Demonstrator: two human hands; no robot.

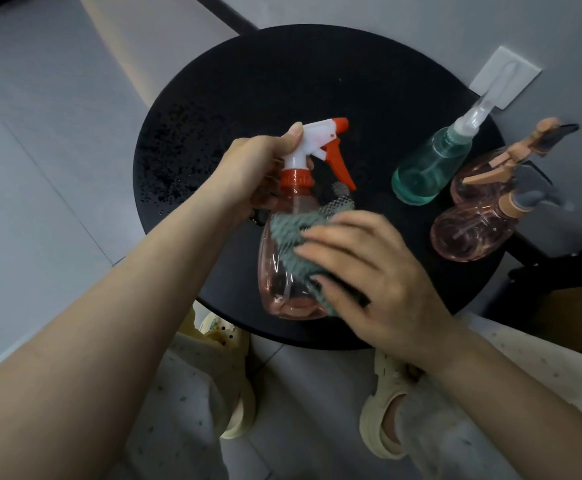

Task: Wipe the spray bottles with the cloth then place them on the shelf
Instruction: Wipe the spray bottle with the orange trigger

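The left hand grips the neck of a pink bottle just under its white and orange trigger head. The thumb lies along the back of the white head, and the other fingers curl round the far side of the neck, mostly hidden by the hand and the bottle. The bottle is tilted, base toward the person, above the near part of a round black table; whether its base touches the top cannot be told.

The right hand presses a grey-green cloth against the side of the bottle. Its fingers are spread and only slightly bent, flat on the cloth. The hand is blurred, and it covers much of the cloth, so the cloth's lower edge is hard to make out. A checked corner of the cloth sticks up by the orange trigger.

Well to the right on the table stand three more bottles: a teal bottle with a clear cap, and two pink ones with tan and grey heads, the far bottle and the near bottle, standing close together. They sit at the table's edge, next to a grey wall bearing a white hook plate.

Water drops speckle the table's left part. Below the table, pale sandals stand on the tiled floor, partly hidden by the arms.
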